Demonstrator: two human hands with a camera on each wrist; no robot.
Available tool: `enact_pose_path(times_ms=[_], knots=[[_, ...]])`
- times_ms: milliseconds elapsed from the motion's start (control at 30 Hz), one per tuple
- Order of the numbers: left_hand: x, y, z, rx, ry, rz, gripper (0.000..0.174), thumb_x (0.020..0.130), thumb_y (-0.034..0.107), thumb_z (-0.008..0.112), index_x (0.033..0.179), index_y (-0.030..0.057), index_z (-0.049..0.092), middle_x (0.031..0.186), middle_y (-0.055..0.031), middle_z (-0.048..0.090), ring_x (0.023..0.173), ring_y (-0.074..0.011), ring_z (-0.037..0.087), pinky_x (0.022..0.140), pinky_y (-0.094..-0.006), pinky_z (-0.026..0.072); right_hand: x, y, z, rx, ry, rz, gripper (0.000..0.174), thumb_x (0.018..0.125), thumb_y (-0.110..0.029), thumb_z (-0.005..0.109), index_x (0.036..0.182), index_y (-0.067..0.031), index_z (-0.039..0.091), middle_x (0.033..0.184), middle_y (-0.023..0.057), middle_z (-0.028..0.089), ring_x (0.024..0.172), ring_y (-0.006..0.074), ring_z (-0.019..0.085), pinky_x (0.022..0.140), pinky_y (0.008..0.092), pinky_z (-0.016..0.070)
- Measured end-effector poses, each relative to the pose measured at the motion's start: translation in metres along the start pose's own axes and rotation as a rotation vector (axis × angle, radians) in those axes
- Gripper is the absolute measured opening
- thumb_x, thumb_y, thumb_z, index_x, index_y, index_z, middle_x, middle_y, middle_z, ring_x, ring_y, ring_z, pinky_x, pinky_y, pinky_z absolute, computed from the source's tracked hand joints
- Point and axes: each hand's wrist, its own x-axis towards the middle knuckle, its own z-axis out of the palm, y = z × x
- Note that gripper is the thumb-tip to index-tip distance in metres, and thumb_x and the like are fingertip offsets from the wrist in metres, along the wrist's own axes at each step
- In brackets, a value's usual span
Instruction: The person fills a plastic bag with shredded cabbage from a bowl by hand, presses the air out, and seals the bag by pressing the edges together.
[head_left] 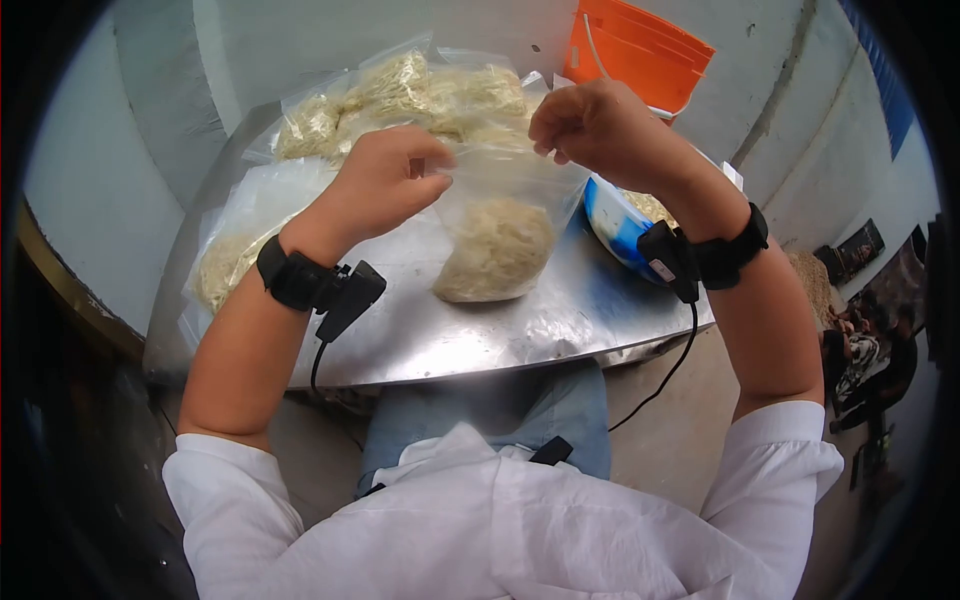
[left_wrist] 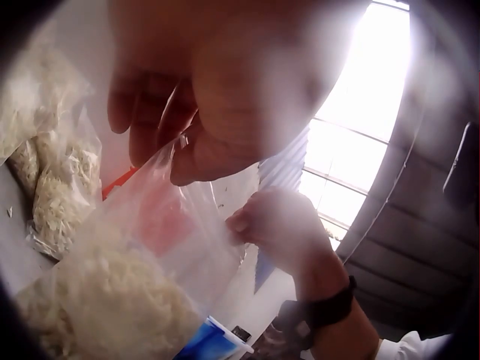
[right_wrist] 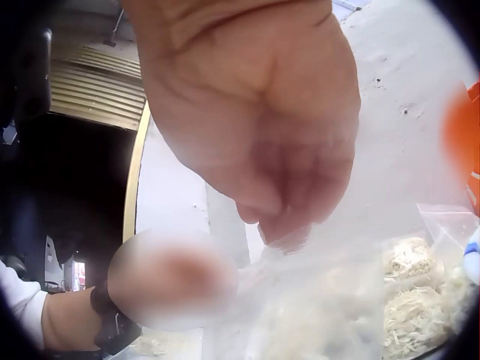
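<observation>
A clear plastic bag [head_left: 495, 250], its lower part filled with pale, dry-looking shreds, stands upright on the metal table [head_left: 400, 340] in front of the person. At its top left corner, the left hand [head_left: 385, 185] pinches the plastic between thumb and fingers; the left wrist view shows the film drawn to a point at the fingertips. The right hand [head_left: 605, 130] grips the opposite top corner, with curled fingers and thumb together in the right wrist view. Between both hands the bag's mouth is stretched. The shreds [left_wrist: 112, 300] bulge low in the bag.
Several filled bags [head_left: 395, 90] are piled at the back. More plastic bags [head_left: 250, 220] lie at the left. To the right sits a blue and white basin [head_left: 612, 220] holding pale shreds. An orange bucket [head_left: 640, 50] stands behind, by the wall.
</observation>
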Motion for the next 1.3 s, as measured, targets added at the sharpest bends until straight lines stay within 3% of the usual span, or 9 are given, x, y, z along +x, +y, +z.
enact_pose_path(times_ms=[67,367,600,700,800,867,1000,1167,1300], knots=[[0.000,-0.001,0.000,-0.034,-0.006,-0.006,0.016,0.072,0.008,0.063,0.086,0.0021,0.063,0.077,-0.0027,0.057,0.065,-0.0096,0.050,0.060,-0.0229,0.0424,0.005,-0.001,0.003,-0.217,0.032,-0.041,0.014,0.072,0.003,0.056,0.084,0.0012,0.064,0.074,0.0117,0.065,0.071,0.0201,0.064,0.064,0.0305,0.0497],[0.000,0.003,-0.001,-0.024,-0.010,0.026,0.018,0.071,0.007,0.063,0.088,0.0015,0.063,0.080,-0.0044,0.058,0.070,-0.0126,0.053,0.064,-0.0246,0.0442,0.010,0.008,0.005,-0.504,-0.019,-0.206,0.012,0.064,0.000,0.060,0.075,-0.0031,0.063,0.068,0.0140,0.061,0.066,0.0294,0.059,0.063,0.0353,0.0467],[0.001,0.007,-0.001,-0.021,-0.011,0.086,0.019,0.070,0.007,0.063,0.088,0.0015,0.063,0.081,-0.0053,0.059,0.070,-0.0141,0.053,0.064,-0.0248,0.0441,0.011,0.006,0.007,-0.799,-0.098,-0.111,0.007,0.064,-0.001,0.061,0.071,-0.0043,0.061,0.067,0.0124,0.060,0.069,0.0307,0.059,0.062,0.0379,0.0459],[-0.001,0.008,-0.002,-0.028,-0.022,0.066,0.019,0.070,0.007,0.063,0.088,0.0015,0.063,0.081,-0.0052,0.059,0.070,-0.0140,0.053,0.064,-0.0248,0.0439,0.009,0.015,0.006,-0.795,-0.066,-0.250,0.009,0.066,-0.001,0.063,0.075,-0.0003,0.060,0.067,0.0115,0.061,0.061,0.0235,0.060,0.057,0.0313,0.0461],[-0.002,0.006,-0.003,-0.034,-0.031,0.042,0.019,0.070,0.007,0.063,0.089,0.0020,0.063,0.082,-0.0045,0.059,0.070,-0.0130,0.053,0.064,-0.0247,0.0438,0.002,0.010,0.001,-0.532,-0.021,-0.157,0.009,0.070,-0.003,0.058,0.076,-0.0042,0.063,0.070,0.0136,0.061,0.069,0.0293,0.059,0.064,0.0350,0.0469],[-0.004,0.005,-0.004,-0.071,-0.034,0.017,0.019,0.071,0.006,0.063,0.090,0.0023,0.064,0.082,-0.0035,0.059,0.070,-0.0112,0.052,0.064,-0.0244,0.0436,-0.005,0.006,-0.009,-0.393,0.108,-0.067,0.013,0.071,-0.001,0.055,0.080,-0.0025,0.064,0.074,0.0146,0.062,0.070,0.0264,0.060,0.065,0.0323,0.0474],[-0.007,0.002,-0.002,-0.134,-0.036,-0.019,0.021,0.072,0.006,0.063,0.092,0.0025,0.064,0.084,-0.0028,0.059,0.069,-0.0092,0.051,0.063,-0.0236,0.0431,-0.022,0.021,-0.025,-0.264,-0.021,0.098,0.024,0.070,0.000,0.053,0.092,0.0003,0.063,0.092,0.0094,0.064,0.083,0.0171,0.059,0.072,0.0278,0.0477],[-0.010,-0.003,0.000,-0.229,-0.051,-0.066,0.024,0.075,0.002,0.061,0.099,0.0038,0.063,0.088,-0.0018,0.059,0.069,-0.0057,0.051,0.063,-0.0199,0.0430,-0.046,0.034,-0.014,-0.004,-0.004,-0.004,0.035,0.070,0.001,0.064,0.104,-0.0089,0.062,0.101,0.0047,0.061,0.095,0.0178,0.055,0.087,0.0305,0.0425],[-0.012,-0.001,0.007,-0.415,0.013,-0.152,0.027,0.077,0.001,0.061,0.104,0.0038,0.061,0.088,-0.0013,0.058,0.073,-0.0056,0.052,0.066,-0.0195,0.0445,-0.047,0.055,-0.005,-0.007,0.025,-0.203,0.030,0.072,0.002,0.063,0.101,-0.0079,0.062,0.100,0.0044,0.060,0.094,0.0168,0.055,0.084,0.0290,0.0433]])
